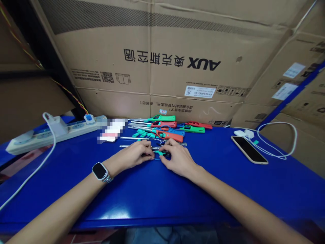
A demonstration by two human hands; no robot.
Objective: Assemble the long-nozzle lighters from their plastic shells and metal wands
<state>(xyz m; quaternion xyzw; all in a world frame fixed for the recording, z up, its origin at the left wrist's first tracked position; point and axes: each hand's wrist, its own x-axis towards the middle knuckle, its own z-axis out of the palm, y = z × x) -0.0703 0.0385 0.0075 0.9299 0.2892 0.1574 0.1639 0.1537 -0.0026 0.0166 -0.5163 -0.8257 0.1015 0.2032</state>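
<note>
Both my hands meet at the middle of the blue table [157,189]. My left hand [137,154], with a smartwatch [101,171] on its wrist, is closed around the metal tube end of a long lighter part [158,153]. My right hand [175,156] pinches the same part at its teal piece. Just behind my hands lies a pile of long-nosed lighters [167,128] with green, red and blue handles. Several small teal pieces [144,134] and bare metal tubes [137,138] lie beside the pile.
A white power strip [50,132] with a plugged charger and cable lies at the left. A phone [249,149] with a white cable [279,142] lies at the right. Large cardboard boxes [162,57] stand right behind the table. The table's front edge is near my forearms.
</note>
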